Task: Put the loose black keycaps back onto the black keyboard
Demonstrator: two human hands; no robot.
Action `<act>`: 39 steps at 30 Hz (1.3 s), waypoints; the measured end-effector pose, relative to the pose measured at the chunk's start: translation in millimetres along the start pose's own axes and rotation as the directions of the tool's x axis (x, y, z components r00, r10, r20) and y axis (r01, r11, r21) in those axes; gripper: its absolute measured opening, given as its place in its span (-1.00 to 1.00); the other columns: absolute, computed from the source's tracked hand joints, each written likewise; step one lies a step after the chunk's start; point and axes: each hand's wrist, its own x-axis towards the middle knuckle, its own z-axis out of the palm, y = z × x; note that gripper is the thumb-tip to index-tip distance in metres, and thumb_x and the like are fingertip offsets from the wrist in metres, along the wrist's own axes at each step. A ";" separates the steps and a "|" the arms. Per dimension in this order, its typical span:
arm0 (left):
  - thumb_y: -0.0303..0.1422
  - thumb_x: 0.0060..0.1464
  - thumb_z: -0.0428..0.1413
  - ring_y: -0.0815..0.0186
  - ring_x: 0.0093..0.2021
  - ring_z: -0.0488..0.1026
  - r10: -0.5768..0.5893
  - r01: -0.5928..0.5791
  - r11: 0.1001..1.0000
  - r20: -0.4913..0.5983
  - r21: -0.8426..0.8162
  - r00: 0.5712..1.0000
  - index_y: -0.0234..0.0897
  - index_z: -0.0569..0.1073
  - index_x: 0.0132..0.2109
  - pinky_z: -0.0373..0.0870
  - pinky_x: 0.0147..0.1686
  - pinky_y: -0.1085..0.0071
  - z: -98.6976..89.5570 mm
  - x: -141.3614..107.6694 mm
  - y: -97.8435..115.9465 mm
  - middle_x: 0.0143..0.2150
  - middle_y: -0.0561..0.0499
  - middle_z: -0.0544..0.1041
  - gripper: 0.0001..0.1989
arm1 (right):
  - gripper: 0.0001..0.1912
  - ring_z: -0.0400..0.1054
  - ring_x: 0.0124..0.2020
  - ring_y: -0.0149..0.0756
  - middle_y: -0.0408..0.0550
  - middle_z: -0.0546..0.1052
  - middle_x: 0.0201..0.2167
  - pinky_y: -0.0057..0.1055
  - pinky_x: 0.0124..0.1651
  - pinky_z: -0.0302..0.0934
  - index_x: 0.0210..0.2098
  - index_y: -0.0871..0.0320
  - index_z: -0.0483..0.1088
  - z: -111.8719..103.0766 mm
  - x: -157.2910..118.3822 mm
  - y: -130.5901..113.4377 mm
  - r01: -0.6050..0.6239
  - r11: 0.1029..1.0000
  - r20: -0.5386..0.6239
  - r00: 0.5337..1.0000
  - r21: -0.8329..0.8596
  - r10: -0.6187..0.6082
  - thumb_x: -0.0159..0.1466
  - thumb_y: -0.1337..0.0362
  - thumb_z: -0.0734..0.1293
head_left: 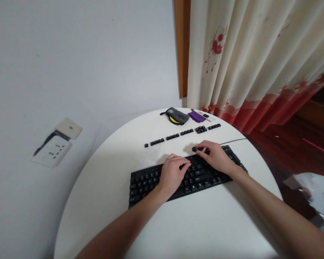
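A black keyboard (198,180) lies slantwise on a white round table (118,151). Its top row looks bare of caps across much of its length. My right hand (214,154) is closed over the keyboard's back edge, pinching a small black keycap (194,149) between thumb and fingers. Above the middle keys is my left hand (174,174), thumb and fingertips pressed together; whatever they hold, if anything, is too small to make out. Behind the keyboard, loose black keycaps (172,137) are set out in a row of small groups.
At the table's back lie a dark grey pouch (178,116) with yellow inside, a purple cloth (196,116) and a small thin tool (206,116). The keyboard cable (233,140) runs off rightward. A wall (97,64) stands left, a curtain (248,72) behind, plastic bags (315,192) right.
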 end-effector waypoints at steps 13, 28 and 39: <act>-0.39 0.22 0.11 0.16 -0.08 0.40 0.068 -0.084 0.978 0.090 0.189 0.994 -0.18 0.61 -0.26 0.36 -0.04 0.15 -4.9 -5.0 12.3 -0.19 -0.02 0.57 -0.84 | -0.90 0.45 -0.28 -0.26 -0.08 0.59 -0.30 -0.33 -0.16 0.31 -0.26 0.09 0.54 -7.1 -2.6 -6.7 0.053 0.999 0.203 0.978 0.012 -0.054 0.26 0.28 0.37; -0.49 0.26 0.00 0.21 -0.06 0.41 0.052 -0.062 0.990 0.079 0.126 0.996 -0.22 0.53 -0.11 0.35 0.03 0.19 -6.1 -4.2 14.6 -0.14 -0.02 0.55 -0.78 | -0.87 0.42 -0.24 -0.24 -0.06 0.54 -0.27 -0.29 -0.08 0.29 -0.24 0.07 0.55 -8.7 -4.9 -4.8 0.143 0.989 0.310 0.943 -0.039 -0.124 0.24 0.36 0.38; -0.53 0.22 0.03 0.19 0.02 0.37 0.138 -0.159 0.979 0.156 0.128 0.978 -0.15 0.54 0.01 0.35 0.05 0.17 -4.9 -6.6 12.2 -0.03 0.02 0.54 -0.68 | -0.86 0.39 -0.20 -0.25 -0.06 0.51 -0.24 -0.32 -0.07 0.24 -0.19 0.06 0.56 -11.6 -4.8 -5.5 0.162 0.985 0.354 0.926 -0.065 -0.129 0.27 0.32 0.37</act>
